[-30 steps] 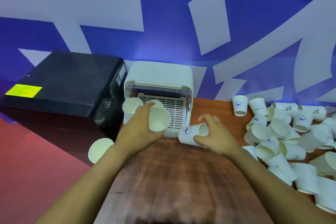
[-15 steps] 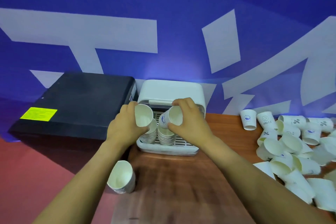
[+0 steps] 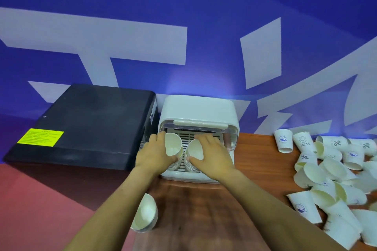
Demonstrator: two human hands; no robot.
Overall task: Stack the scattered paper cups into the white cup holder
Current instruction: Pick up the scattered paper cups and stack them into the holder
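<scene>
The white cup holder point(image 3: 199, 110) stands at the back of the wooden table point(image 3: 204, 210), its front open. Two stacks of paper cups lie inside it. My left hand point(image 3: 154, 154) grips the top cup of the left stack point(image 3: 173, 145). My right hand point(image 3: 212, 154) holds the top cup of the right stack point(image 3: 195, 150), its thumb under the rim. Both cups sit nested on their stacks with their mouths toward me. A pile of scattered paper cups point(image 3: 334, 175) covers the right side of the table.
A black box point(image 3: 89, 124) with a yellow label stands left of the holder, touching it. One short stack of cups point(image 3: 145, 214) lies at the table's left edge under my left forearm. A blue wall with white shapes rises behind.
Both hands carried their cups from in front of the holder into it and pressed them down onto the two stacks. The view has moved closer and tilted down.
</scene>
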